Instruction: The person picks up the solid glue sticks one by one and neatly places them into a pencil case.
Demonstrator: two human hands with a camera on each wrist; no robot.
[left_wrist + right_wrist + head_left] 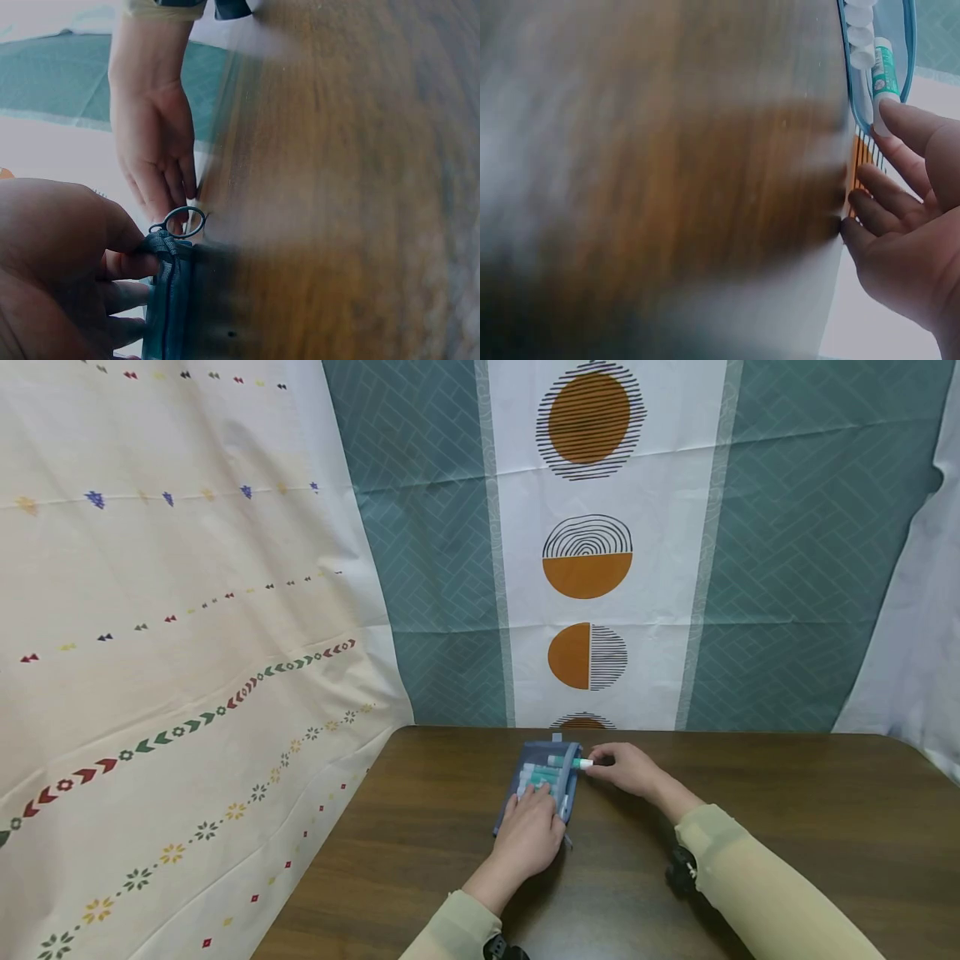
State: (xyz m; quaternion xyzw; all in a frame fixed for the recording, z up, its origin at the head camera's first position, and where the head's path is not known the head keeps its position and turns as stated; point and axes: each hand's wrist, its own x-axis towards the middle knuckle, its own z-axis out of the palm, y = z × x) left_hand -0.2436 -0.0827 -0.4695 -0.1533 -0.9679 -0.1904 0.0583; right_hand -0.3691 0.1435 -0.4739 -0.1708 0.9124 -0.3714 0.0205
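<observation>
A blue-grey zippered pouch (506,810) lies on the table, with several white and green tubes (537,774) in it. My left hand (528,833) holds the pouch at its near part, fingers over the tubes. In the left wrist view, its thumb and fingers (124,296) meet the zippered edge beside a ring pull (184,223). My right hand (622,768) pinches the white end of one white and green tube (885,71), glue-stick-like, between thumb and index finger. That tube lies across the pouch's open side, partly inside; its other fingers are spread.
The brown wooden table (787,835) extends around the pouch, its back edge just beyond. Behind it hangs a green and white cloth (442,568) with orange circles. A cream patterned cloth (187,652) hangs along the left side.
</observation>
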